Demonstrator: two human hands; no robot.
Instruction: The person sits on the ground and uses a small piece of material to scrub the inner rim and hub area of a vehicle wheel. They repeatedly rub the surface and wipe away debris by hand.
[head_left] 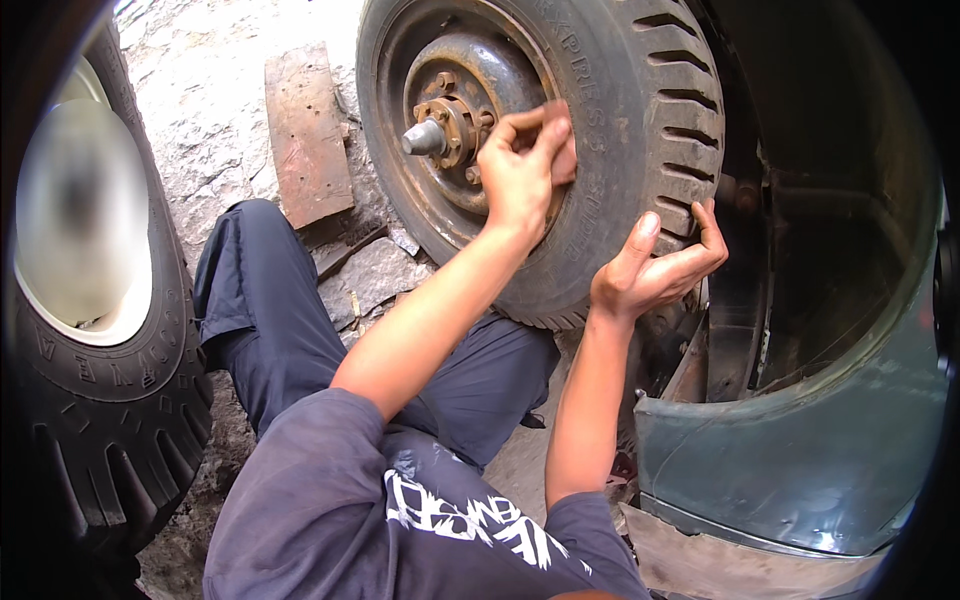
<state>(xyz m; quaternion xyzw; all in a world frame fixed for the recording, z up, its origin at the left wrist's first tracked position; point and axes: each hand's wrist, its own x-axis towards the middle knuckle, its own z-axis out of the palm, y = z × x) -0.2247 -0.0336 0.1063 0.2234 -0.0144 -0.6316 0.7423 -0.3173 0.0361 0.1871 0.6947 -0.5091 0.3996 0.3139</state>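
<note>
Wheel [605,150] beside dark green bodywork [800,480], both bare hands at it.
At its middle, a rusty hub [462,125] with a grey cap [425,138]; left hand [522,178] before the rim's right side, fingers curled, tips blurred, cannot tell whether pinching anything; right hand [642,278] by the lower tread, thumb and fingers spread apart, contact unclear; farther left, a reddish-brown board [308,135] on pale stony ground [200,100]; at far left, another tyre [120,430] around a white rim [130,325].
</note>
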